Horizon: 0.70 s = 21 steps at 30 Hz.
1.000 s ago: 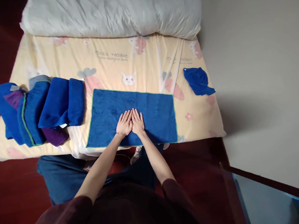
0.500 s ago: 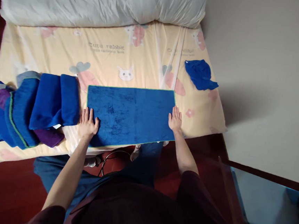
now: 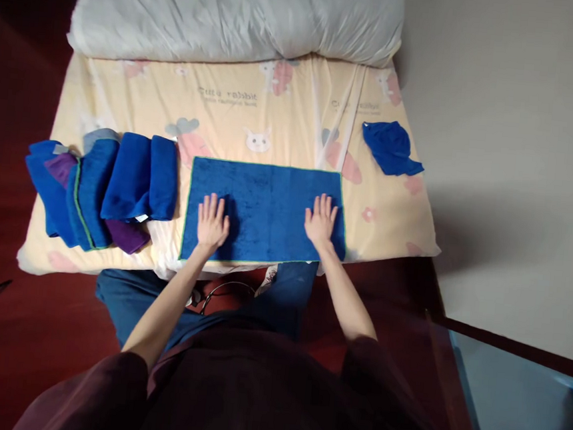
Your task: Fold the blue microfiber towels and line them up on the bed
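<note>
If the palms drag unevenly, the blue towel could ruck between them.
Left hand and right hand open, fingers apart, gripping nothing; towel beneath, contact unclear. Pulling nearer could slip it off the bed. Versus half a second ago: hands inward from side edges.

The patterned bed bears towels and a rolled quilt.

One spread towel at the mattress's near edge, one crumpled blue cloth by its right edge, one bulky quilt along the far edge — and one towel pile toward the near left corner (overlapping, exact count unclear).
</note>
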Available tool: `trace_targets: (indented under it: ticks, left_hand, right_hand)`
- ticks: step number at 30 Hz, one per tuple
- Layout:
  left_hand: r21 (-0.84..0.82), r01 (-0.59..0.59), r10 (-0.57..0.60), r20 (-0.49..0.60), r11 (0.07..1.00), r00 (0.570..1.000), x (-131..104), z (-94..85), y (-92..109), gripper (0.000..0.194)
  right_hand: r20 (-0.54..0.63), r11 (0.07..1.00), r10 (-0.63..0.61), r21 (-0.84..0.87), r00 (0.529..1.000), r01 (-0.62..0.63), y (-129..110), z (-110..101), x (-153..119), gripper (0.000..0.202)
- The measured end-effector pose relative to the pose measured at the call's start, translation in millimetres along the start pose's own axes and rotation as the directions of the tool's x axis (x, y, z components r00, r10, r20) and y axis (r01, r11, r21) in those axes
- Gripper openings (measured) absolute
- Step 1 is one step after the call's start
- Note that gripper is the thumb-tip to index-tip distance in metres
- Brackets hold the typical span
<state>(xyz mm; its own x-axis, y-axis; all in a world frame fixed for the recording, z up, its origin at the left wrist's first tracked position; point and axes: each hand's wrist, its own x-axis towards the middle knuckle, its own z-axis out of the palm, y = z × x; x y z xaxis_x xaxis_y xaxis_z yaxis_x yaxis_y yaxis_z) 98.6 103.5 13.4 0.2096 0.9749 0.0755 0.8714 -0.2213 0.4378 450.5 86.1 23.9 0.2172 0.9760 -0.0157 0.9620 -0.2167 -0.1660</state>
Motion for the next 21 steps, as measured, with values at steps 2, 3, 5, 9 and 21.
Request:
trace_targets:
  ticks: [2,3,5,9,21]
  left_hand:
    - [-0.003,-0.118,0.118,0.037,0.993,0.992,-14,17.6,29,0.066]
    - [-0.005,-0.152,0.152,0.055,0.988,0.987,-23,27.2,41,0.064]
    - [-0.009,-0.181,0.181,0.09,0.983,0.979,-39,45.3,56,0.062]
    - [-0.011,-0.183,0.183,0.107,0.983,0.977,-57,66.3,58,0.061]
    - [0.026,0.022,-0.022,0.017,0.999,1.0,-75,18.4,-16,0.062]
  right_hand:
    - [0.013,0.985,-0.139,0.105,0.99,0.137,-49,12,-27,0.065]
    - [0.04,0.967,-0.213,0.15,0.976,0.205,-70,20,-41,0.065]
    - [0.084,0.941,-0.285,0.211,0.955,0.263,-101,37,-65,0.063]
    - [0.102,0.935,-0.281,0.254,0.954,0.248,-119,58,-83,0.062]
    - [0.055,0.967,-0.183,0.19,0.982,0.17,4,46,-81,0.064]
